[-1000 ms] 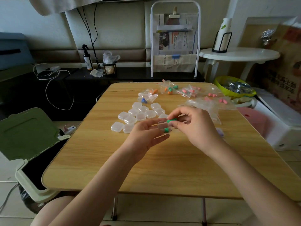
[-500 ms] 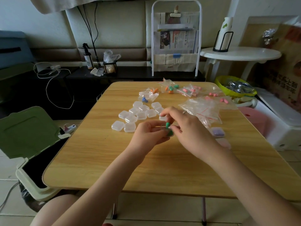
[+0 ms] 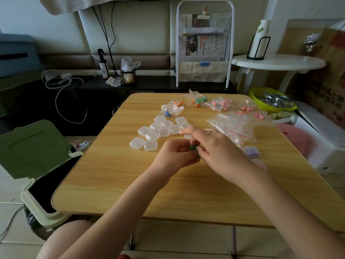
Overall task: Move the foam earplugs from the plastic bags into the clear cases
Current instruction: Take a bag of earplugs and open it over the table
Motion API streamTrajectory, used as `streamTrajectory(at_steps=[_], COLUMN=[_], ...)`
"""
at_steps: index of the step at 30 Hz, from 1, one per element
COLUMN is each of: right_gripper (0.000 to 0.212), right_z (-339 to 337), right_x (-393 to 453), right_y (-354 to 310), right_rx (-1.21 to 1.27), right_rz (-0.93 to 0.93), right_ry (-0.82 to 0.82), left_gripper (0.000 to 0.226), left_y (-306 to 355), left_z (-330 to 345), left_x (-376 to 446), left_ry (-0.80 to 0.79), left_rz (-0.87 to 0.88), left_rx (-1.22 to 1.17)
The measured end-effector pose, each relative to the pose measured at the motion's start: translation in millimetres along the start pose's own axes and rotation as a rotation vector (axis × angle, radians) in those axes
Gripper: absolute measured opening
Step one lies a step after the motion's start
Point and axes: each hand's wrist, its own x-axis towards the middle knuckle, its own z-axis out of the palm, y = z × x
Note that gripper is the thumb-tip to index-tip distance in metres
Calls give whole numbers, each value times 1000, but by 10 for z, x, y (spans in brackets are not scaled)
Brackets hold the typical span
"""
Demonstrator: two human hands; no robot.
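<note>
A: Your left hand and right hand meet over the middle of the worktop. What is in each grip?

B: Your left fingers curl around something small; I take it for a clear case, though it is mostly hidden. Your right thumb and fingertips pinch a green foam earplug right against the left hand, with the right index finger stretched out above.

A: And beyond your hands?

B: Just behind them lies a cluster of closed clear cases, touching one another. To the right of your hands sit a case with purple earplugs and, nearer you, another case whose contents I cannot tell.

A: Where are the bags?

B: Behind and to the right of your hands is a heap of empty plastic bags. Farther back, near the far edge, are a bag with blue and orange earplugs, a bag with orange and green ones, and a bag of pink earplugs. More pink earplugs lie behind the heap.
</note>
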Motion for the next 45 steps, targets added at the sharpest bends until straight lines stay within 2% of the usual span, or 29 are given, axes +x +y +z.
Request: streamTrajectory(at_steps=[13,20,25,27,31,34,38,41,43,45], right_gripper=[59,35,25,25,23,26,33,28,23,24], right_z=[-14,54,11,7,8,26,108,118,139,172], right_x=[-4,26,53,52,58,87,107,124,114,89], right_y=[-17,99,118,150,117,44,0,29,75,97], right_rx=[-1,79,267,348,651,930,1078,1097,927,748], right_rz=[-5,51,154,265,375,394,408,427,438,464], right_ry=[28,156,443,477,448,333,244,272,273,196], left_gripper=[19,21,22,23,27,27,23,16,19,21], left_y=[-12,13,24,33,41,40,38,41,52,64], left_z=[-12,-33,-64,-87,-106,-93,-86,-87,-83,-76], left_x=[27,17,24,27,38,39,39,41,39,28], left_ry=[23,5,57,67,88,82,93,142,140,105], left_rz=[-47,-81,-147,-160,-185,-186,-170,-157,-148,-137], left_rx=[-89,-151,-313,-347,-420,-455,-401,-356,-339,-331])
